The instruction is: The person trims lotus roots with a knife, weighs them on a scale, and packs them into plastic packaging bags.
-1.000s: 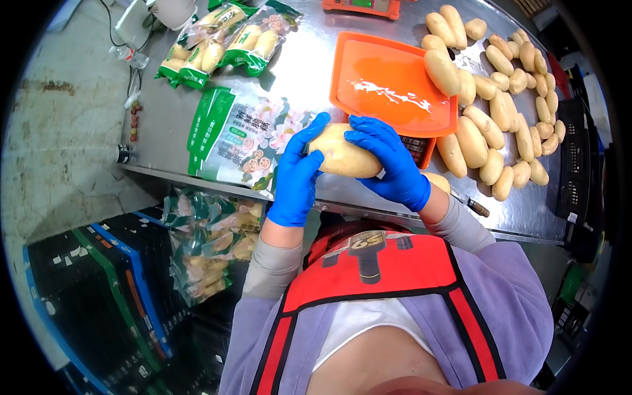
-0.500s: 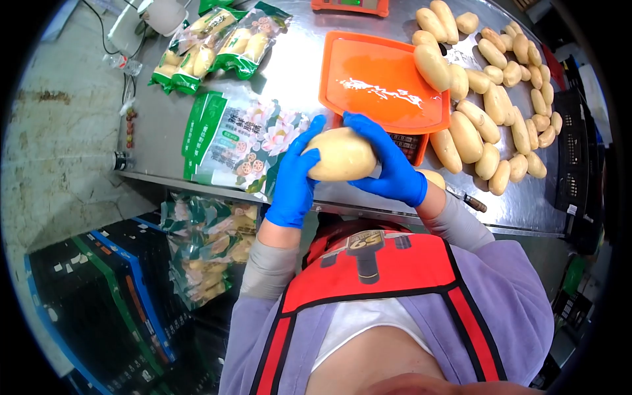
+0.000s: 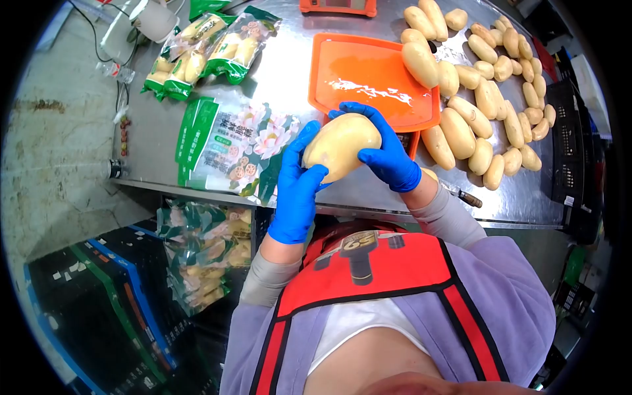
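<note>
While both gloved hands cup one pale root (image 3: 342, 148) just on the near side of the orange tray (image 3: 359, 76), its right end points up and away, more steeply tilted than half a second ago. The change suggests the root is being turned in the hands rather than set down. The left hand (image 3: 296, 187) grips wide around its left end, thumb on the near side; the right hand (image 3: 390, 158) has its fingers along the far side, thumb bent by the right end.

To the right of the tray's near edge lies a tool with a wooden handle (image 3: 470, 199). Flat printed bags (image 3: 227, 145) lie to the tray's left, and loose roots (image 3: 457, 131) spread to its right, one touching its rim. Filled bags (image 3: 236, 49) sit farther off, beyond the flat ones.

Against the earlier frame, the tray and everything around it appear slightly farther left in view, which points to a head movement; their arrangement looks the same.
</note>
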A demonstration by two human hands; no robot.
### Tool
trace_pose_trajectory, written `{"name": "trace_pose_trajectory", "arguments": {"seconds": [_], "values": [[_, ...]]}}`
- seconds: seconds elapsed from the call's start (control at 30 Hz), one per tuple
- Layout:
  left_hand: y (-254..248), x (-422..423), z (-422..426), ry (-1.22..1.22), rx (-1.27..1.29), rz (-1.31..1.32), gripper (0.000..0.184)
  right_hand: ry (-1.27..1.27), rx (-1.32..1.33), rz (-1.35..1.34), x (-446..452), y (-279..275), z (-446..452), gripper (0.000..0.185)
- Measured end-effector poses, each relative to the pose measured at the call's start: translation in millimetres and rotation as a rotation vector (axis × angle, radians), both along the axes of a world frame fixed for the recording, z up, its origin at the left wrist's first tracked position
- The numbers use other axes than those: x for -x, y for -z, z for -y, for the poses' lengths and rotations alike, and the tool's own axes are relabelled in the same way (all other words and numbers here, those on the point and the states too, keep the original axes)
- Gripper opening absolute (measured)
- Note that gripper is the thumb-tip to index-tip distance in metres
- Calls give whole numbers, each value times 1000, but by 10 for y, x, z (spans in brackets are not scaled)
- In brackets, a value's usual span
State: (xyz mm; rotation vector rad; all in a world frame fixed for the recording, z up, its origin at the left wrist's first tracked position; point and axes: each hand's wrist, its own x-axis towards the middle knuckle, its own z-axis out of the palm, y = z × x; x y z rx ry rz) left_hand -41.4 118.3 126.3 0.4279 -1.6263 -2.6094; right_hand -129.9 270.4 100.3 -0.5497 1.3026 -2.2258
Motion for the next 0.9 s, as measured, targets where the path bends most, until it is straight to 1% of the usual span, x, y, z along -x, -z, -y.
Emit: {"name": "trace_pose_trajectory", "arguments": {"seconds": [0.1, 0.17, 0.23, 0.3, 0.43, 0.5, 0.57, 0.73, 0.9], "values": [[42, -4, 14, -10, 2, -34, 69, -37, -7, -38, 7, 7, -3, 77], [19, -12, 29, 32, -45, -28, 60, -55, -7, -38, 5, -36, -10, 76], [119, -1, 64, 52, -22, -57, 60, -73, -7, -38, 7, -42, -18, 76], [150, -3, 81, 74, 1, -87, 60, -106, -92, -198, 14, -25, -26, 74], [88, -2, 77, 72, -47, -39, 61, -105, -93, -170, 2, -34, -11, 74], [68, -2, 80, 72, -55, -26, 63, -124, -40, -51, 8, -45, -3, 73], [62, -12, 112, 124, -191, -29, 66, -126, -14, -28, 23, -25, 14, 74], [70, -39, 144, 132, -98, -72, 68, -127, -7, -19, 37, -48, 36, 74], [142, -49, 140, 87, -52, -97, 66, -136, -54, -127, 16, -64, 56, 73]]}}
